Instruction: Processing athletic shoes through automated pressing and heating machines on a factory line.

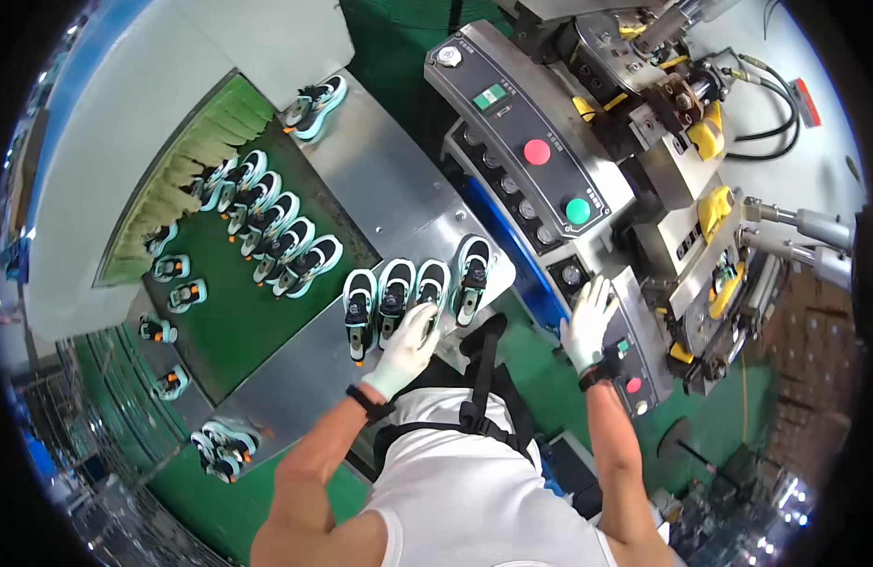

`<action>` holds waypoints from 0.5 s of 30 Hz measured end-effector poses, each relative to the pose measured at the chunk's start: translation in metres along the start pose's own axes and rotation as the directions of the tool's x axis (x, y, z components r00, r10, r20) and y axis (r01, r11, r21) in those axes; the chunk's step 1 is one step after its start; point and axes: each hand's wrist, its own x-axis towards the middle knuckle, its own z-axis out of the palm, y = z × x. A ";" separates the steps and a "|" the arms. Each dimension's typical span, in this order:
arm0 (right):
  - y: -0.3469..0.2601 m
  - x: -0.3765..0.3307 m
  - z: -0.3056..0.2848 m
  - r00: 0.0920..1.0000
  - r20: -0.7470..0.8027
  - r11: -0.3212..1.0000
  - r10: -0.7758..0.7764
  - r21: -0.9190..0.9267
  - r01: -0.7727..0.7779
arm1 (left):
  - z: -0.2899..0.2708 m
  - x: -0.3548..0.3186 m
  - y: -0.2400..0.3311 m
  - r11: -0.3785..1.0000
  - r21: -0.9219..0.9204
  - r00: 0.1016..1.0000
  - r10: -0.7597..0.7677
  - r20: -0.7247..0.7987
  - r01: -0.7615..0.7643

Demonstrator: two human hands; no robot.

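Note:
My left hand (pixel 405 352), in a white glove, closes over the near end of a black sneaker (pixel 434 276) with a pale mint sole. That sneaker stands in a short row on a metal ledge (pixel 399 213). Two more sneakers, one black and mint (pixel 359 300) and a similar one (pixel 396 286), line up to its left. Another sneaker (pixel 472 274) sits at its right, near the ledge's rounded corner. My gloved right hand (pixel 588 326) rests on the machine's front beside the lower control panel (pixel 623 345), fingers stretched out and holding nothing visible.
A green conveyor belt (pixel 229 345) at left carries several sneakers past a fringed curtain (pixel 172 180). The machine's upper panel (pixel 503 118) has a red button (pixel 537 152) and a green button (pixel 577 211). Yellow-padded clamps (pixel 708 132) stand at right, with a shoe (pixel 723 274) partly visible among them.

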 end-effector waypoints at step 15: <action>-0.221 0.033 0.051 0.923 0.045 0.292 0.383 0.942 -0.167 | 0.036 0.030 -0.094 0.976 -0.073 0.979 -0.205 0.000 0.205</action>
